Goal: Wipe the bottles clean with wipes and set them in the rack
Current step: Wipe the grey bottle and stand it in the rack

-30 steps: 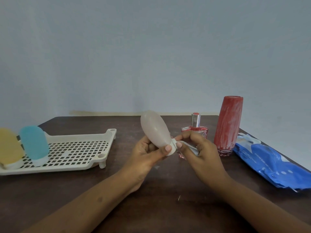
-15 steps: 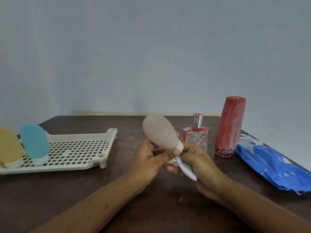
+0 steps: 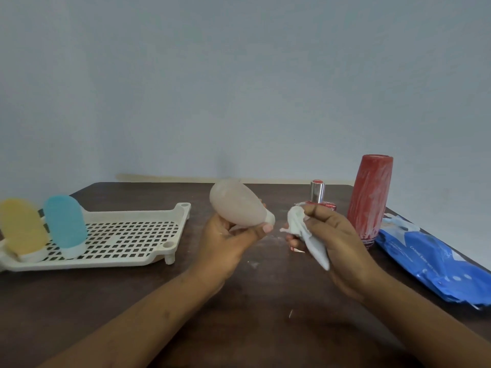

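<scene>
The table (image 3: 132, 301) was dark brown. The cream rack (image 3: 127, 235) at its left edge, gridded with square holes, bore a yellow bottle (image 3: 22, 227) and a light-blue bottle (image 3: 65, 221). The pink bottle (image 3: 236, 205) was milky, the wipe (image 3: 305, 235) white; by the right edge, a white-streaked red bottle (image 3: 369, 197) and blue packet (image 3: 438, 261).

Only small white print on the blue wipes pack (image 3: 435, 264), illegible

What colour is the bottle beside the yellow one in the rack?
The bottle is light blue, clearest in the head view.
</scene>
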Demonstrator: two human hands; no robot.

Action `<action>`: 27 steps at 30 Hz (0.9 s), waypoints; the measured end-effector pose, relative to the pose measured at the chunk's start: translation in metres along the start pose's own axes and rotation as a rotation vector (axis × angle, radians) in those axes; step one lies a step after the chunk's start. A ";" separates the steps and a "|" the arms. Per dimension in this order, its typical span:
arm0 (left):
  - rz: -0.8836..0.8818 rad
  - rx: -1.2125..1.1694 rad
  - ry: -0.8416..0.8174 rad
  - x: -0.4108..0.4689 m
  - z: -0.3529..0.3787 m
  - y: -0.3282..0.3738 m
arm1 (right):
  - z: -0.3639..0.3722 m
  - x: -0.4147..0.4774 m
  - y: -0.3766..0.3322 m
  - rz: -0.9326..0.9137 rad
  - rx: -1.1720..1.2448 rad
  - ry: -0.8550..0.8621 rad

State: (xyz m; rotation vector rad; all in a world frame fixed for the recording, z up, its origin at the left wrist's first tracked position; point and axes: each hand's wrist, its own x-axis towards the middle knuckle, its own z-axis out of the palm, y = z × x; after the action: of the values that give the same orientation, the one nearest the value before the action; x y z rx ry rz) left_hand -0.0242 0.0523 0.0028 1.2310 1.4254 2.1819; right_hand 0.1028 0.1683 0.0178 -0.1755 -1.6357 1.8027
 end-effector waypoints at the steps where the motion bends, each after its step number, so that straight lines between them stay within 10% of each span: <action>1: -0.008 0.018 -0.002 -0.001 0.001 0.000 | -0.001 0.000 0.003 -0.018 -0.030 0.042; 18: -0.154 0.072 -0.101 -0.006 0.008 -0.011 | 0.008 -0.003 0.025 0.121 -0.039 -0.039; 27: -0.039 0.532 0.035 0.000 -0.006 0.000 | 0.004 -0.004 0.025 0.078 -0.131 -0.066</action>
State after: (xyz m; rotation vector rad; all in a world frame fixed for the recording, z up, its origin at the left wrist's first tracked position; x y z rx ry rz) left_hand -0.0286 0.0490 0.0023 1.3036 2.1120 1.8620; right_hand 0.0941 0.1633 -0.0061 -0.2445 -1.8179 1.7761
